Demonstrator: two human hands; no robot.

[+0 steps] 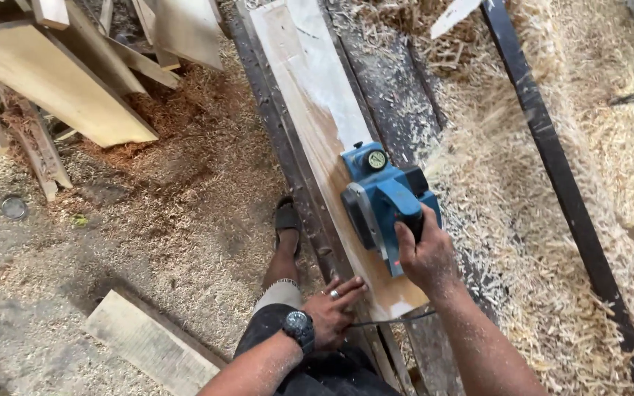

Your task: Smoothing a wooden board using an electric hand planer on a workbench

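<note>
Right hand [423, 253]: clenched around the rear handle of the blue planer [384, 202]. Left hand [334, 308]: fingers spread flat, pressing the near end of the board [317, 110], just beside the planer's heel. Planer sat on the board ahead of both hands, nose pointing away; its long axis followed the board's. Shavings [522, 220] lay right of the right hand.

— Far left? Stacked pale offcut boards [75, 88], reddish sawdust [177, 110] beneath.
— Near left? Loose plank [148, 341], round metal lid [14, 207] on the floor.
— Right? Heaped wood shavings [522, 220], dark metal bar [559, 183] across.
</note>
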